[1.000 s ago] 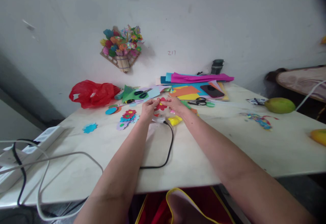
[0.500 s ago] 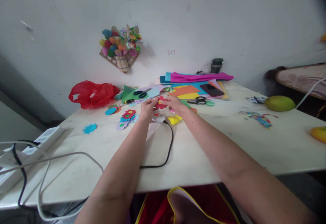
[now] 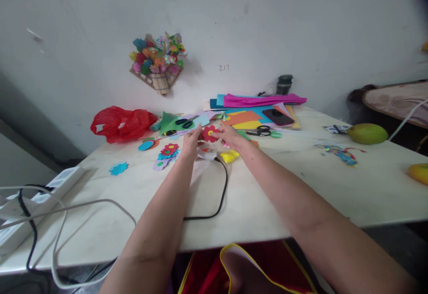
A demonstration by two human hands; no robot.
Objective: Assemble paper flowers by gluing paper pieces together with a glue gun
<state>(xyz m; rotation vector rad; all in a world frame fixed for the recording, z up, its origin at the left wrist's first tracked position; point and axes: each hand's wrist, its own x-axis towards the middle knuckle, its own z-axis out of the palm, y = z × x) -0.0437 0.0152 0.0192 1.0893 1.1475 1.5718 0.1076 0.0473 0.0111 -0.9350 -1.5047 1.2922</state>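
Note:
A red paper flower with a yellow centre [image 3: 210, 133] is pinched at its right side by my right hand [image 3: 230, 136]. My left hand [image 3: 193, 140] is at the flower's left side, thumb and fingers near its edge; whether it grips the flower is too small to tell. Below the hands, a white device [image 3: 207, 154] with a black cable lies on the table. A yellow packet [image 3: 229, 156] rests beside it. Left of my left wrist is a pile of cut flowers, a red one [image 3: 169, 149] on top of blue and lilac ones.
Scissors [image 3: 187, 121] lie on papers at the back left, another pair [image 3: 261, 131] right of my right hand. A phone [image 3: 277, 117] rests on coloured sheets. A red bag [image 3: 120, 124], a power strip [image 3: 43, 200] with cables, and a green mango [image 3: 367, 133] are farther out.
My left fingers have shifted left, off the flower's middle, and now point more upward. The red flower shows more fully, its yellow centre uncovered.

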